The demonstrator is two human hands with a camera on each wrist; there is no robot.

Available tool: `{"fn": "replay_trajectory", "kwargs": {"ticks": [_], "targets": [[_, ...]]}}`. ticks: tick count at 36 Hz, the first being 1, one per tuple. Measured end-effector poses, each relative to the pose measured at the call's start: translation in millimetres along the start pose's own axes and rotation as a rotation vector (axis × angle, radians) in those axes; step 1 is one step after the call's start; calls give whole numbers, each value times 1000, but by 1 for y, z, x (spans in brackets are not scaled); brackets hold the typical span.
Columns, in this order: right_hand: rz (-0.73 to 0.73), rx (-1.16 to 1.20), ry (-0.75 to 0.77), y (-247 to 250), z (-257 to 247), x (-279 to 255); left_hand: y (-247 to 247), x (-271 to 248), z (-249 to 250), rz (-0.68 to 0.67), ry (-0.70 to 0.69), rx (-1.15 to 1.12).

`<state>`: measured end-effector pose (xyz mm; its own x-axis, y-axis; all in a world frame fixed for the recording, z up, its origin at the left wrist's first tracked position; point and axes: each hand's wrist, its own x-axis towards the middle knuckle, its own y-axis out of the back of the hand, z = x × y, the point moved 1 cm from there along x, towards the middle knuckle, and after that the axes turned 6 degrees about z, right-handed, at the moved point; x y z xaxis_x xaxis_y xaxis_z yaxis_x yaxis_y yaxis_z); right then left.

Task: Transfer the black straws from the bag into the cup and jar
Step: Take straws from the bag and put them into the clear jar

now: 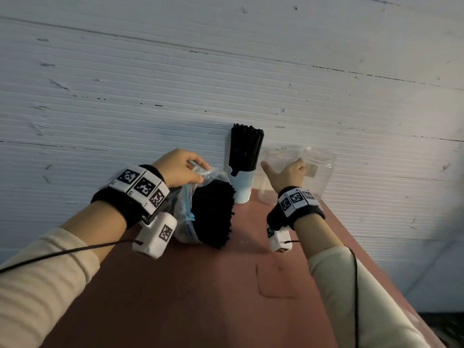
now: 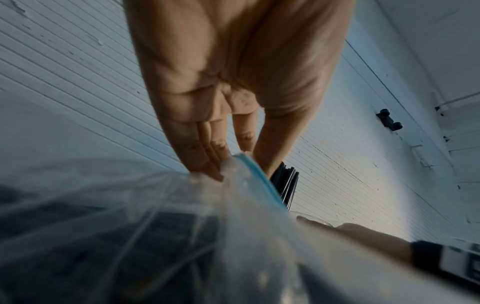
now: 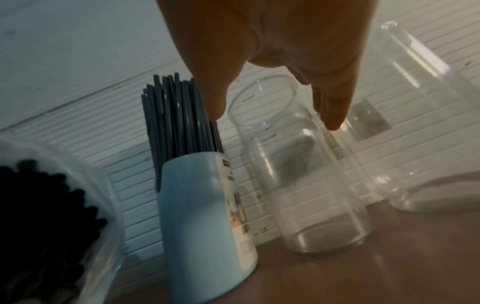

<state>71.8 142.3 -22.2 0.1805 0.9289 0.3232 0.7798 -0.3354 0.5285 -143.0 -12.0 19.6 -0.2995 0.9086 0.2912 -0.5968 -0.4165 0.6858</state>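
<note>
A clear plastic bag (image 1: 200,187) with a blue zip strip lies on the table, packed with black straws (image 1: 213,214). My left hand (image 1: 198,172) pinches the bag's top edge; the left wrist view shows its fingertips (image 2: 207,164) on the plastic beside the blue strip (image 2: 259,183). A pale blue cup (image 1: 242,187) holds a bundle of black straws (image 1: 246,149). An empty clear jar (image 1: 276,177) stands right of the cup. My right hand (image 1: 283,164) is spread at the jar's upper part, thumb (image 3: 215,102) on one side, fingers (image 3: 332,115) on the other, holding nothing.
A second, wider clear jar (image 1: 320,169) stands right of the first, against the white ribbed wall (image 1: 175,84). The reddish table (image 1: 200,285) narrows toward the wall, and its right edge (image 1: 364,247) runs diagonally close to my right forearm.
</note>
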Motion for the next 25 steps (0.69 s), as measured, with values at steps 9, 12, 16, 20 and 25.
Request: {"fn": "replay_trajectory", "kwargs": {"ticks": [9,12,16,20,25], "targets": [[78,-37,-94,-14,-10,13,-3,3,0,-24,-15,-11],[50,-30,-84,-12,-8,12,-2,-1,-2,-60,-7,-5],[-3,45,-40,5,-4,-1,-3,-11,-5,-93,0,50],[-82,107,38,33,6,-22,-7,-29,-9,-140,-25,149],[-198,113,98,66,17,-51,-6,-54,-12,-173,-61,208]]}}
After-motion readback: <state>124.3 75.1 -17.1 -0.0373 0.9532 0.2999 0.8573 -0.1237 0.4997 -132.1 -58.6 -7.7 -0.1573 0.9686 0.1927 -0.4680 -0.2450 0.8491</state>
